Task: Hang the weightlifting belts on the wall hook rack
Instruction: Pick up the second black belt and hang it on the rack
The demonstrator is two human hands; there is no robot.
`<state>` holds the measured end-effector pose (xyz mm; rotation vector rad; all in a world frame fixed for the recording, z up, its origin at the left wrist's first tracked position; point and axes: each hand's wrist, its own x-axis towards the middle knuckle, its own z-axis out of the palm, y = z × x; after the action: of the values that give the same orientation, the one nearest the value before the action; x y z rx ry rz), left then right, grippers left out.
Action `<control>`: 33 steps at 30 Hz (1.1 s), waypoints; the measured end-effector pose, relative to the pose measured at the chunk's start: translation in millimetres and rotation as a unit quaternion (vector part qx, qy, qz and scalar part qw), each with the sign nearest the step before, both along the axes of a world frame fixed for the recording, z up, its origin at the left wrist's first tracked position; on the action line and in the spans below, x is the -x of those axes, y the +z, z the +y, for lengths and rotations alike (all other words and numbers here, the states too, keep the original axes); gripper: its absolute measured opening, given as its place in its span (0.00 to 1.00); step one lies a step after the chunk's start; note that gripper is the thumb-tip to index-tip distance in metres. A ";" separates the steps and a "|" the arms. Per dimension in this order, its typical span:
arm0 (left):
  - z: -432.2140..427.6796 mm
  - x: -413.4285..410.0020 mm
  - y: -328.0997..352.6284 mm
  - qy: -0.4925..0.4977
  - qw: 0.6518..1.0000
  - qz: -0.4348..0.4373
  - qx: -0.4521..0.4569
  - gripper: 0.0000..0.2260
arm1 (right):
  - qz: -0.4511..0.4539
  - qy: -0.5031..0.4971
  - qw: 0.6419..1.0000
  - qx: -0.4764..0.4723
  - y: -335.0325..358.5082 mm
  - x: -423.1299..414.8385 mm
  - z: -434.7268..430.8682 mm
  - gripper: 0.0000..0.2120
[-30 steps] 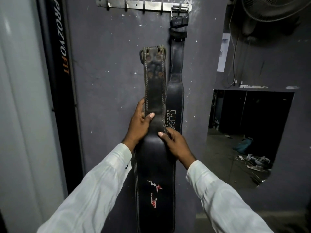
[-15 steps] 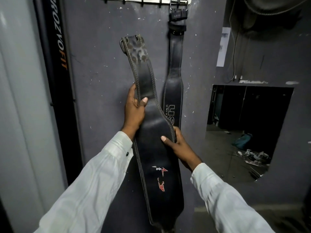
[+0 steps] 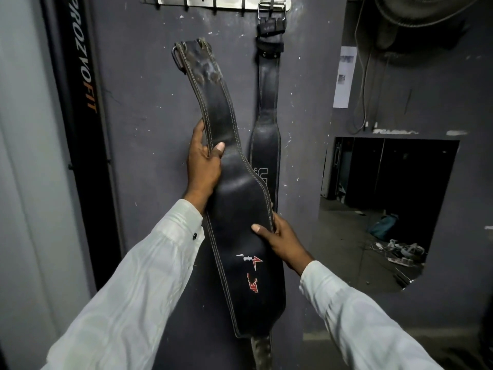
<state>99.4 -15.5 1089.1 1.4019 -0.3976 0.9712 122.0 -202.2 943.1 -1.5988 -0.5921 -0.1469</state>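
Note:
I hold a black leather weightlifting belt (image 3: 240, 204) with pale stitching and a red and white logo in front of the grey wall, its buckle end tilted up and left. My left hand (image 3: 204, 169) grips its narrow upper part, thumb over the front. My right hand (image 3: 280, 241) grips the right edge of its wide part. A second black belt (image 3: 266, 124) hangs by its buckle from the right end of the metal hook rack (image 3: 218, 1) at the top. The held belt's buckle is below the rack's hooks.
A black banner with lettering (image 3: 80, 102) stands on the left beside a pale curtain. To the right, a wall opening (image 3: 386, 209) looks onto a dim floor with scattered items. A fan (image 3: 426, 9) and hanging cables are at the upper right.
The held belt has swung from upright to leaning left, its buckle end moving away from the hanging belt. My left hand has risen along the belt; my right hand has slid to its right edge.

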 end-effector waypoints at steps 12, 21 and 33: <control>-6.2 -6.9 9.9 0.006 1.000 0.001 -0.006 0.29 | 0.042 0.029 0.999 0.013 -18.9 -3.6 -7.7 0.22; -6.6 -9.0 13.3 -0.010 0.998 0.014 -0.067 0.29 | 0.125 0.081 0.981 0.123 -28.0 -3.5 -17.7 0.19; -18.3 4.1 17.0 -0.023 0.991 -0.012 -0.130 0.26 | -0.078 0.006 0.993 -0.085 126.4 1.7 24.2 0.09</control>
<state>95.3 -33.8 1106.1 1.6094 -0.5880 0.9236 120.3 -178.0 1069.5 -1.4267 -0.6913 -0.3072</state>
